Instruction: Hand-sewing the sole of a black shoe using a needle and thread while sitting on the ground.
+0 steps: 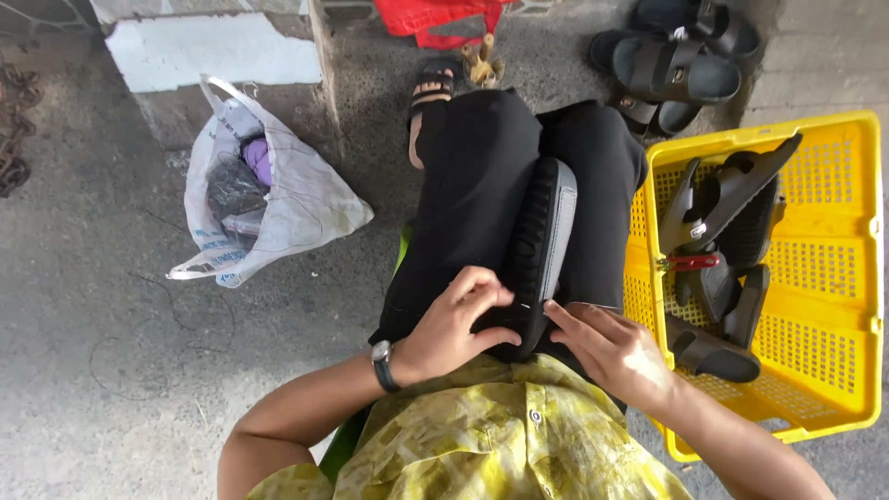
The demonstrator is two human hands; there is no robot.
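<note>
A black sandal (542, 245) is wedged on edge between the knees of the black trousers (482, 185), sole rim up, heel end twd the body. The left hand (454, 324) is curled over the near end w/ fingers bent & pressed on the sole's side; grip is partial, not a full fist. The right hand (607, 347) lies at the other side of the same end, fingers mostly extended, index tip touching the sole edge. A thin needle-like glint is seen betw. the two hands, prob. a needle, but the view is too small to be sure.

Step in hand, as judged: the sole edge is being stitched or worked at the heel end, approx. mid-job for this piece. Next move would call for the sandal to be kept clamped by the knees & left hand while a fine pinch is made by the right fingertips at the rim.

At the right, more black sandals (722, 204) are piled in a yellow crate (833, 278), w/ a red-handled tool (690, 263) among them. At the left, a white plastic bag (269, 194) sits on the concrete floor (111, 324).
</note>
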